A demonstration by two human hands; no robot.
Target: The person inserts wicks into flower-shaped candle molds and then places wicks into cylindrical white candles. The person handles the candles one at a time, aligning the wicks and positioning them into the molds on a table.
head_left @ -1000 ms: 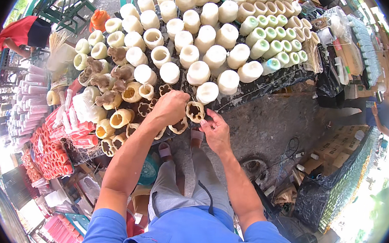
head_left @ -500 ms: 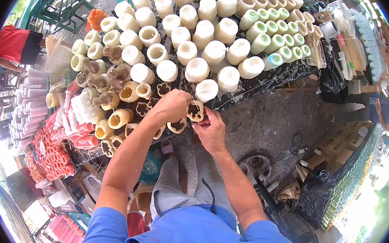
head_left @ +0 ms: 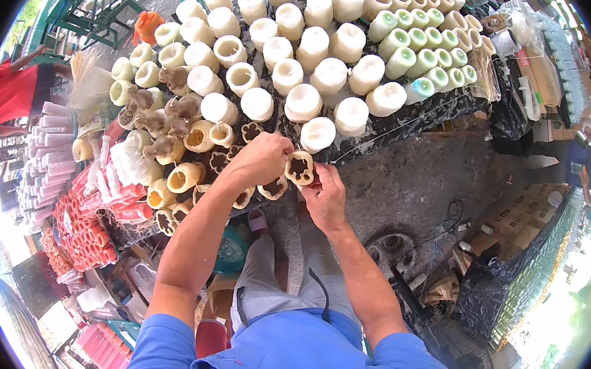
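A hollow, cream wax candle shell with a flower-shaped opening point(head_left: 302, 179) is held in front of me at the table's near edge. My right hand point(head_left: 326, 195) grips its right side between thumb and fingers. My left hand point(head_left: 264, 158) is closed at the shell's left rim, knuckles up; whatever is inside its fingers is hidden. Just below the left hand sits another flower-shaped shell point(head_left: 275, 191), and more lie partly behind my left wrist. A solid white pillar candle point(head_left: 317, 134) stands just beyond the held shell.
Rows of white candles point(head_left: 303, 103) and green hollow ones point(head_left: 400, 62) cover the black-topped table. Brown-coated pieces point(head_left: 153, 123) and red wax tubes point(head_left: 87, 236) are at left. A fan point(head_left: 460, 350) stands low right. Two people, one in a red shirt point(head_left: 11, 96), are at the sides.
Both hands stay at the held shell with barely any shift. The view has moved slightly, and the person in red at the left has changed posture, an arm now raised.
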